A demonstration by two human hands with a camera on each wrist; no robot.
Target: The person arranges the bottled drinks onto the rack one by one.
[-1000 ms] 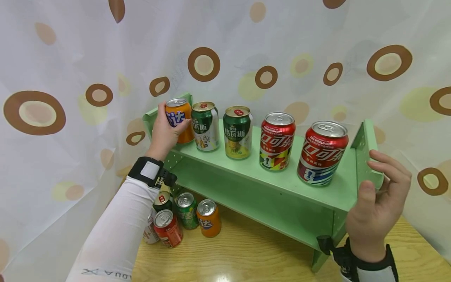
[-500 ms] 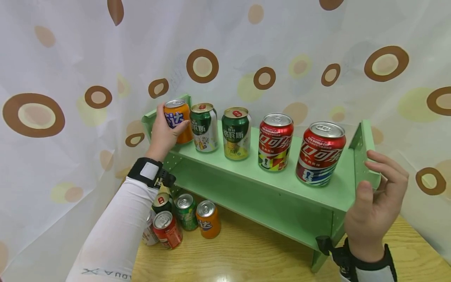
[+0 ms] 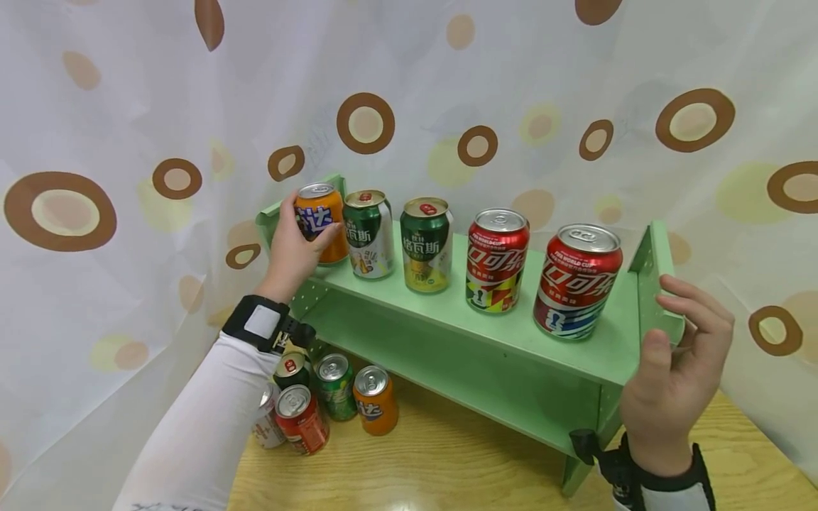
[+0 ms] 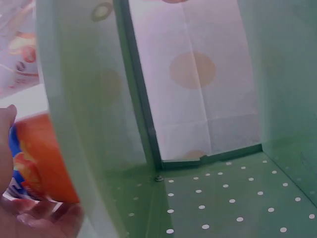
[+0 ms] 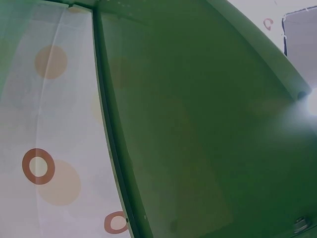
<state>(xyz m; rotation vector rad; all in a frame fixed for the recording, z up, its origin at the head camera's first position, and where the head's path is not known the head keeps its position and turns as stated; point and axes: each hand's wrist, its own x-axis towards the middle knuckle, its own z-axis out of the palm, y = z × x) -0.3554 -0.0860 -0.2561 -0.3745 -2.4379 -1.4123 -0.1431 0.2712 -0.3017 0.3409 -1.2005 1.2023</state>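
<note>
In the head view my left hand (image 3: 295,248) holds an orange Fanta can (image 3: 332,250) upright at the left end of the top shelf, thumb across its front. The left wrist view shows the lower part of this orange can (image 4: 44,153) beyond the shelf board, with fingers round it. Beside it stand two green kvass cans (image 3: 373,238) (image 3: 429,248) and two red Coca-Cola cans (image 3: 498,259) (image 3: 578,284). My right hand (image 3: 677,383) is at the right end panel of the green shelf (image 3: 511,355), fingers loosely bent along its edge; whether they press on it I cannot tell.
On the wooden table (image 3: 409,468), left of the shelf's foot, stand several more cans, among them an orange Fanta can (image 3: 377,408), a green can (image 3: 336,390) and a red can (image 3: 303,426). A patterned white sheet (image 3: 409,71) hangs close behind the shelf.
The view has shifted slightly, so everything sits a little lower and further left. Both hands and the cans keep their places relative to the shelf.
</note>
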